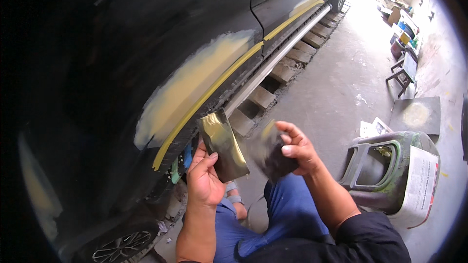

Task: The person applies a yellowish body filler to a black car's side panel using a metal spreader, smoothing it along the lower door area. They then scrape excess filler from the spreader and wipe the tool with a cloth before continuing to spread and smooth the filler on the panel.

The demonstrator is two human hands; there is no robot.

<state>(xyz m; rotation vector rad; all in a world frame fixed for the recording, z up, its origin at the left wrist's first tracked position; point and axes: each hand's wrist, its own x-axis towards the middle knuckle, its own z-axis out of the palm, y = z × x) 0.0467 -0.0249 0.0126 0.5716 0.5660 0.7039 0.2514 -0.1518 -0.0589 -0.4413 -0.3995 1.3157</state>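
Note:
Wrapped around the lower left side of a dark, rectangular piece of sandpaper (223, 146) is my left hand (202, 178), its thumb on the face. Yellow dust marks the sandpaper's upper end and right edge. My right hand (300, 151) grips a second dark, flat piece of sandpaper (274, 158), blurred by motion, just right of the first. Both pieces are held up over my knees. To the left stands a black car body panel (112, 68) with a cream filler patch (195, 80). Yellow masking tape (209, 97) borders the patch's lower side.
A car wheel (122, 247) lies at lower left. Blocks (262, 96) line the ground below the sill. At right, a green-stained plastic container (390, 170) stands on the floor, with a flat board (417, 115) behind it and a small stool (403, 72) farther along the wall.

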